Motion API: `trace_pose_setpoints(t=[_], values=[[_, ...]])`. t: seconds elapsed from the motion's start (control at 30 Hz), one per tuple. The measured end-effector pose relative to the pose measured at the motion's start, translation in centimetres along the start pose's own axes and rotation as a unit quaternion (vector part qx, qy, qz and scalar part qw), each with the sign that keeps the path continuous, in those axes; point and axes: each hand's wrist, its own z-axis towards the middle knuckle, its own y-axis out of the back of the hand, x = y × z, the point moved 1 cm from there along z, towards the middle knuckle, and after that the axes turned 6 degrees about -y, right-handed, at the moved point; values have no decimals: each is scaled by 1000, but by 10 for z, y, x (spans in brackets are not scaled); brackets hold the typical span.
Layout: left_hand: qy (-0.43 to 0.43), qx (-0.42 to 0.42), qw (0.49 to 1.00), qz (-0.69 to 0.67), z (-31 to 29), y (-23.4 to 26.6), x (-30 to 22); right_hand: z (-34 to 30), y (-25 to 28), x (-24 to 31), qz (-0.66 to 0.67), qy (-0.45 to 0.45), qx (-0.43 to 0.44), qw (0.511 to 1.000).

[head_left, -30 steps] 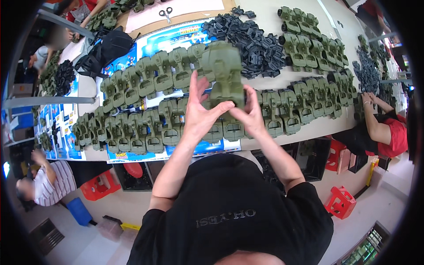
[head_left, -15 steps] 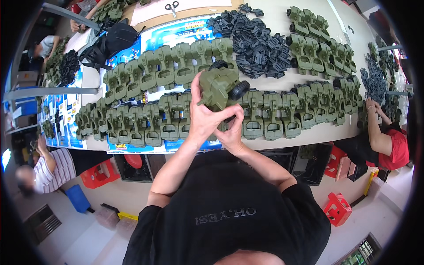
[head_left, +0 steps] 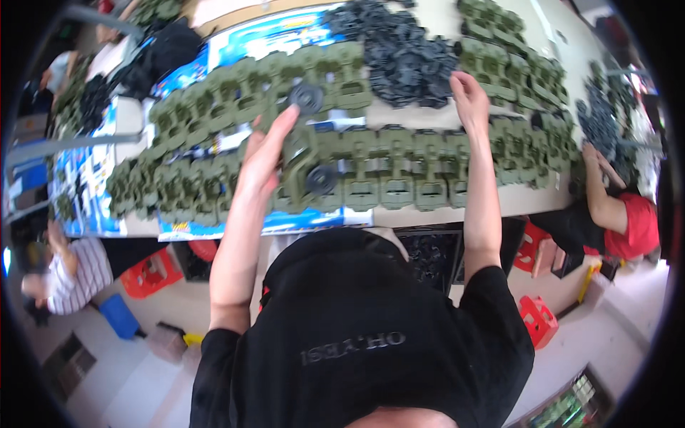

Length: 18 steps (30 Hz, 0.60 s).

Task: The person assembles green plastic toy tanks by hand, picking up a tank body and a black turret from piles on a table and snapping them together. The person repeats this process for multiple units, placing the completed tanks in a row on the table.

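"1 long, pale table (head_left: 421,116) takes up much of the upper half. What covers it?"

"Toward its left, blue and white printed sheets (head_left: 246,44) lie under the goods. Across sheets and bare top run 2 long rows of green toy trucks (head_left: 396,192), packed side by side, with shorter rows at the upper right. They look the same as 0.5 s ago; only the whole view has shifted a little."

"And between the back row and those shorter ones?"

"A heap of dark grey parts (head_left: 410,64), just beside the back row's right end."

"Where is the truck being handled?"

"The held truck (head_left: 300,151) is up over the front row, left of the middle, turned on its side and slightly blurred. At 0.5 s ago both hands had it, closer to the middle."

"Which hand has it now?"

"Only the left hand (head_left: 265,150), gripping it from its left side. The right hand (head_left: 471,103) has let go and moved away to the heap's right edge, its fingers bent and drawn in narrow. Whether it pinches a part or touches the heap, I cannot tell."

"Any smaller change?"

"2 dark wheels (head_left: 307,98) on the held truck now face us flat on, 1 at the far end and 1 at the near end. Earlier they showed mostly their treads."
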Motion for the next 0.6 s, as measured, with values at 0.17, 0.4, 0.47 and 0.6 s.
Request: trace_pose_setpoints(t=[0.17,0.4,0.47,0.6], values=[[6,51,999,-19,-26,30,34,56,24,-42,-303,-131,73,941],[-5,105,990,98,-46,13,38,89,-13,-79,-283,-4,-9,959],[8,105,990,98,-48,8,38,101,-25,-81,-337,30,-14,941],[17,110,989,98,-50,8,42,109,-35,-78,-422,-13,59,905]])
